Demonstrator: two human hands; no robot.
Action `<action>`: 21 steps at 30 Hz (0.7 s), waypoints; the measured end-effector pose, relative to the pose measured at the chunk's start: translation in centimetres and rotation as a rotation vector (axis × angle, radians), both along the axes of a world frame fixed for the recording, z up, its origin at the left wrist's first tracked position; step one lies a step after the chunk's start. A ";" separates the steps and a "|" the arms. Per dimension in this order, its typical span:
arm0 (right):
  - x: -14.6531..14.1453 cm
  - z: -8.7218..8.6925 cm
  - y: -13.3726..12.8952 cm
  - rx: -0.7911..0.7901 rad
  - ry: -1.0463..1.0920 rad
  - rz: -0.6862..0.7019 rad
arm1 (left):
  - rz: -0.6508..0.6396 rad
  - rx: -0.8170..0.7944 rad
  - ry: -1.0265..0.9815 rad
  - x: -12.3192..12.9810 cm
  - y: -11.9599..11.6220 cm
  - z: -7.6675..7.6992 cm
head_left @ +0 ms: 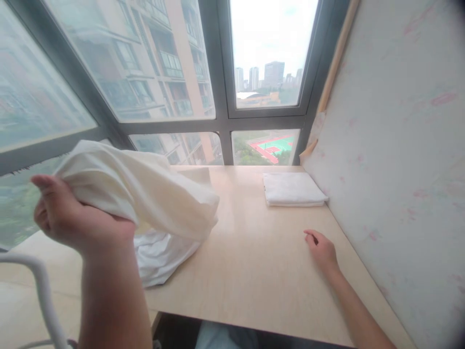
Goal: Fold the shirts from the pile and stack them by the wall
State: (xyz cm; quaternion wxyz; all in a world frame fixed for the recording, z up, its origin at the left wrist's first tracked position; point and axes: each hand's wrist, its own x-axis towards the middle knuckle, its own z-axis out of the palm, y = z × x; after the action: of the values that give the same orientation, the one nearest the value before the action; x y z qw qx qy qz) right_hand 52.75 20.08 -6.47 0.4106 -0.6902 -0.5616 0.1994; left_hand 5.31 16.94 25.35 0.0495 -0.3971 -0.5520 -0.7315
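A large piece of white cloth (pixel 156 189) hangs from my left hand (pixel 72 213), which grips one edge with thumb and fingers closed. That hand is raised at the left, and the cloth stretches across to the right. Its lower part lies bunched and wrinkled on the tabletop; I cannot tell what kind of item it is. Low over the right side of the table, or resting on it, is my right hand (pixel 323 252), fingers curled in and holding nothing visible. Beyond it lies a flat, neatly folded white cloth (pixel 294 188).
The pale wood table (pixel 247 271) meets a patterned wall (pixel 399 145) at the right and grey-framed windows (pixel 223 77) at the back. A white curved tube (pixel 43 291) stands at the lower left. My lap shows below the table's front edge.
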 end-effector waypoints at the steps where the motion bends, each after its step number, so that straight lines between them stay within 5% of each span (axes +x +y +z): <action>1: 0.0 -0.1 0.0 0.000 0.005 -0.001 | 0.087 0.009 -0.047 -0.6 0.2 -2.0; 2: 0.0 -0.2 0.0 0.004 0.007 0.001 | 0.151 -0.039 -0.066 -1.0 0.4 -4.3; 4: 0.0 -0.2 0.0 0.021 0.004 0.009 | 0.200 -0.400 0.048 -1.6 0.9 -9.4; 8: 0.1 -0.1 -0.1 0.032 -0.005 0.023 | 0.104 -0.664 0.192 -2.4 1.0 -17.1; 10: 0.0 0.1 -0.2 0.029 -0.013 0.018 | 0.096 -0.682 0.246 -2.5 0.4 -18.5; 15: -0.4 0.9 -0.3 0.030 -0.036 0.007 | 0.128 -0.558 0.313 0.3 -0.7 -18.6; 21: -0.6 1.5 -0.3 0.044 -0.059 0.009 | -0.528 -0.793 0.589 9.5 1.8 -23.6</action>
State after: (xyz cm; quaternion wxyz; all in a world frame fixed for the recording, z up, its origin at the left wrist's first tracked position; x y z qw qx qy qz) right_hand 52.19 19.76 -5.01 0.4079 -0.6840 -0.5809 0.1686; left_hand 14.83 18.76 1.79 -0.1364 -0.6976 -0.6295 -0.3138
